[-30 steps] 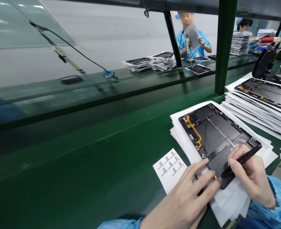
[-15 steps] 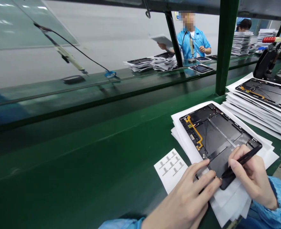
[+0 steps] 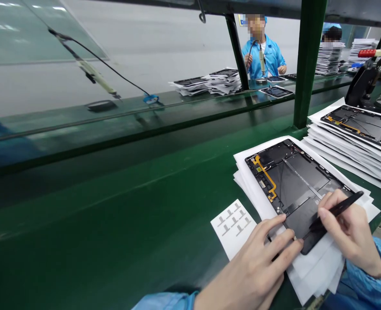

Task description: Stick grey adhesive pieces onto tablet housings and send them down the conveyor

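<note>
Right hand [image 3: 350, 234] was found in a narrow pinch, thumb and fingers closed on a slim black tool [image 3: 335, 211]. The tool's tip lay over the lower right of the tablet housing [image 3: 294, 185], and we could not tell whether it made contact, black on black. Left hand [image 3: 250, 271] was spread and held nothing, its fingers [image 3: 276, 226] resting on the housing's lower left edge. We recorded the housing lying open side up, showing dark internal panels and a yellow flex cable [image 3: 264, 174]. It sat on a stack of white paper sheets [image 3: 251, 193] on the green table [image 3: 113, 206]. Just beside the left hand we noted a white card [image 3: 233, 228] bearing rows of small grey T-shaped pieces. A second pile of housings on paper [image 3: 355, 133] stood to the right, beyond the first stack and apart from it. Past a green steel post [image 3: 310, 64], we observed a co-worker [image 3: 261, 49] in a blue jacket at a parallel table, near a hanging tool [image 3: 261, 62] and piled housings [image 3: 206, 84]. A further co-worker [image 3: 331, 34] stood farther right, mostly behind a tall stack [image 3: 328, 58].
</note>
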`<state>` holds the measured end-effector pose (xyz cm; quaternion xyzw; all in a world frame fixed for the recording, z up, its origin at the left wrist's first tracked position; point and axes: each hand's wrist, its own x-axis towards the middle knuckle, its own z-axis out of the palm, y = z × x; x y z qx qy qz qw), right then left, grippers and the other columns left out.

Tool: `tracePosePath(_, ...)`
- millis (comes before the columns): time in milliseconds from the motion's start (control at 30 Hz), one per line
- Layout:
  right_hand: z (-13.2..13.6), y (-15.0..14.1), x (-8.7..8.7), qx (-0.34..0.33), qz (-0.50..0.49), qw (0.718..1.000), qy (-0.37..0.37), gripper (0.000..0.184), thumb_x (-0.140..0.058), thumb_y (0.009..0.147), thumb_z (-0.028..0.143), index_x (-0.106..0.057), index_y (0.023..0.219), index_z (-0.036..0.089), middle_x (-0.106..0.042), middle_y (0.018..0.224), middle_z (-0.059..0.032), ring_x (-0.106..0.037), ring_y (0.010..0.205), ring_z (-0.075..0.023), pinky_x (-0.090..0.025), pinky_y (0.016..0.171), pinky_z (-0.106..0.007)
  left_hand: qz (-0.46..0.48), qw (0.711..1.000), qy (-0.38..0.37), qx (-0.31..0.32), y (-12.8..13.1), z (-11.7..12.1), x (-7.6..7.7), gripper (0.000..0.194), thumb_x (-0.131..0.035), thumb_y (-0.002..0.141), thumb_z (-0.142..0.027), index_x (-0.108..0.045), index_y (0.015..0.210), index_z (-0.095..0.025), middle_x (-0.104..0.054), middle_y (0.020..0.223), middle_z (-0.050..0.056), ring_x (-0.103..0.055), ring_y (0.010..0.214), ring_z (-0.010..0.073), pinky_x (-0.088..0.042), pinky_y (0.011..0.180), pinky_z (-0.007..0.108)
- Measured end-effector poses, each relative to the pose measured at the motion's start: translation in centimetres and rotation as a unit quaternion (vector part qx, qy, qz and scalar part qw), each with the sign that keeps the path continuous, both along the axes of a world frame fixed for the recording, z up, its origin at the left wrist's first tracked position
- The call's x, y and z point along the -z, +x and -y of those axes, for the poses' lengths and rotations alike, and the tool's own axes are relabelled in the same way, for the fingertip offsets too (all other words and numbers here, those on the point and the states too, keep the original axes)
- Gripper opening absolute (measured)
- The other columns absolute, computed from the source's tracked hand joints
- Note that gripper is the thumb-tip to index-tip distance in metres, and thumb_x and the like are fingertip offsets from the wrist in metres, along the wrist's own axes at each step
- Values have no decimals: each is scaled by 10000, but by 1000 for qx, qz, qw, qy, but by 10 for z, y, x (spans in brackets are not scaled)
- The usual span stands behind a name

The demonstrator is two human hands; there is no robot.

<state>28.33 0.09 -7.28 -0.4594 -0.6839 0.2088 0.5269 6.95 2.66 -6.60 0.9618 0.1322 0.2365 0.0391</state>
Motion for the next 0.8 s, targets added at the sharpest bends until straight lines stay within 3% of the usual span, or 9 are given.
tracePosePath(167,-2,11,5,60,-38,998,-3,169,-496,949,195,-509,780,201,-486,723,-8,-458,589,-146,-330,477,-264,6,1000,10,7,2,-1,0,325,-338,853,0,-480,1139,-59,-613,962,154,-604,966,271,-489,957,510)
tracePosePath(300,4,2,6,23,-86,996,0,156,-482,953,196,-512,800,204,-513,720,-11,-513,647,-168,-392,568,-282,5,1000,21,6,2,-2,1,331,-334,854,2,-482,1145,-54,-614,968,155,-603,957,271,-506,937,513)
tracePosePath(400,6,-8,4,-21,-76,997,-10,135,-469,950,177,-490,820,207,-513,721,-7,-503,628,-157,-388,552,-270,2,1000,24,7,0,-2,3,333,-345,845,4,-487,1140,-50,-614,974,159,-596,977,287,-518,917,522)
tracePosePath(800,3,-13,1,-24,-7,1000,-3,126,-450,940,155,-466,825,201,-509,707,-10,-510,606,-152,-402,537,-264,6,1000,10,6,1,-2,5,320,-369,838,-7,-513,1120,-52,-597,988,162,-572,1029,306,-506,934,526)
